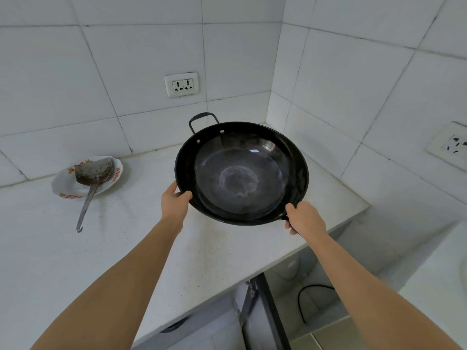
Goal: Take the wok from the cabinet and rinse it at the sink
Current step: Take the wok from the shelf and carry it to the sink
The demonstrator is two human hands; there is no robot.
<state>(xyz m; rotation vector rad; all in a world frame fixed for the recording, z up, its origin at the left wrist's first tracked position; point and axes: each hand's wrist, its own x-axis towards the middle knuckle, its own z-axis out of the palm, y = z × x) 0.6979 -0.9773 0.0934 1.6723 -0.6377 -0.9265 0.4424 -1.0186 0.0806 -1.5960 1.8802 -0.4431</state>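
my left hand (174, 201) fingers pinch the wok (241, 173) rim, my right hand (304, 217) grips its near handle; tilted over the countertop (126, 248), it could slip sideways.

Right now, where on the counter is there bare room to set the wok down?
Bare countertop lies under and before the wok, between the plate with the spatula and the right edge. Only that left back patch is occupied.

Bare countertop (202, 248) lies under both hands; left of the left hand (174, 203), a plate (65, 185) with a spatula (93, 173) blocks; tiled walls (353, 109) close beyond.
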